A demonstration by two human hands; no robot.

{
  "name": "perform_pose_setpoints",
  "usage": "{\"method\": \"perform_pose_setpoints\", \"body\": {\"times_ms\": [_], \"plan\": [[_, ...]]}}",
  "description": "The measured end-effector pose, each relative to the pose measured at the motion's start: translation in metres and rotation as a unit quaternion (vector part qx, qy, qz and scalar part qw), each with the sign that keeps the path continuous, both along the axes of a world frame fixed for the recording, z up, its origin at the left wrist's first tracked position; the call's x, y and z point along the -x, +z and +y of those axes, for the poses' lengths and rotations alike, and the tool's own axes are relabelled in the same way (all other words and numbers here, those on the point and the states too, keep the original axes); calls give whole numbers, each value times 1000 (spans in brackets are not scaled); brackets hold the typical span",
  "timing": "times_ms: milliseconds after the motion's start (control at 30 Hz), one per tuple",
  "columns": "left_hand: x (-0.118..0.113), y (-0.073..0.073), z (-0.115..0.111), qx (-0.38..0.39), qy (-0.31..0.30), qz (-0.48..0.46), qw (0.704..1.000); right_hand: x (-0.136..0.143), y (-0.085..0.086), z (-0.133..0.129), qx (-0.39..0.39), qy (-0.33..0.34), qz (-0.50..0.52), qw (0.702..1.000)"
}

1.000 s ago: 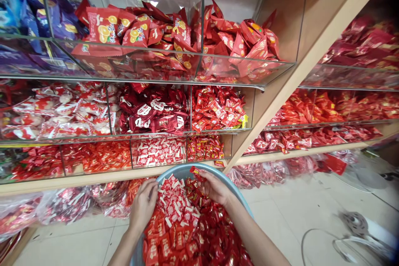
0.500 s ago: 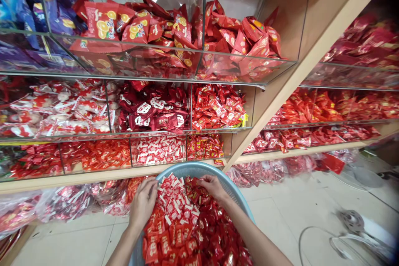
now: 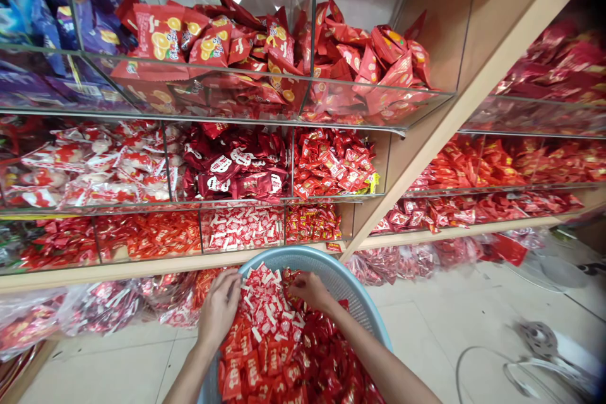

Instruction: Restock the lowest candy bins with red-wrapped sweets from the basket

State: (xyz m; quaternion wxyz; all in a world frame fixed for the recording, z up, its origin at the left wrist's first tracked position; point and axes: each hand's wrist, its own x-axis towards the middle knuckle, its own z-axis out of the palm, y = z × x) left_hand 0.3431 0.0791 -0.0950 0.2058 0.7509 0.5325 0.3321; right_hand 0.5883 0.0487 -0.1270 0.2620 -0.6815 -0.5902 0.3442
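A blue plastic basket [image 3: 367, 315] full of wrapped candies is in front of me. My left hand [image 3: 220, 304] is closed over its left rim, fingers curled at the edge. My right hand [image 3: 313, 291] is inside, fingers bent and pinched together at the dark red candies [image 3: 290, 278] near the back. What its fingertips hold is mostly hidden. Between the hands lie red-and-white candies [image 3: 269, 306]. Nearer to me are orange-red candies [image 3: 258, 363] on the left and shiny dark red ones [image 3: 331, 360] on the right.
Glass-fronted shelves [image 3: 227, 202] of sorted candies stand just behind the basket. A slanting wooden divider [image 3: 426, 145] runs at the right. Clear bags of candy [image 3: 108, 306] sit beneath the shelves. On the tiled floor at right lies a white cable [image 3: 516, 369].
My right hand has moved left along the dark red candies, closer to the red-and-white ones. My left hand stays on the rim. The view has shifted slightly.
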Motion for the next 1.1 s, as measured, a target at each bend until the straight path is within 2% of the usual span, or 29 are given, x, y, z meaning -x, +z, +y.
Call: {"method": "perform_pose_setpoints", "body": {"times_ms": [233, 333, 500, 667, 800, 967, 1100], "plan": [[0, 0, 0, 1, -1, 5, 1000, -20, 17, 6, -56, -13, -4, 998], [0, 1, -1, 5, 1, 8, 1000, -28, 18, 7, -83, -22, 7, 996], [0, 2, -1, 4, 0, 7, 1000, -18, 17, 9, -89, -58, 1, 994], [0, 1, -1, 7, 1, 7, 1000, 3, 22, 17, -92, 0, -57, 994], [1, 0, -1, 13, 0, 10, 1000, 12, 18, 25, -100, 39, -114, 988], [1, 0, -1, 10, 3, 9, 1000, 17, 12, 27, -96, 67, -193, 974], [1, 0, 0, -3, 1, 8, 1000, 18, 19, 24, -94, 67, -237, 965]]}}
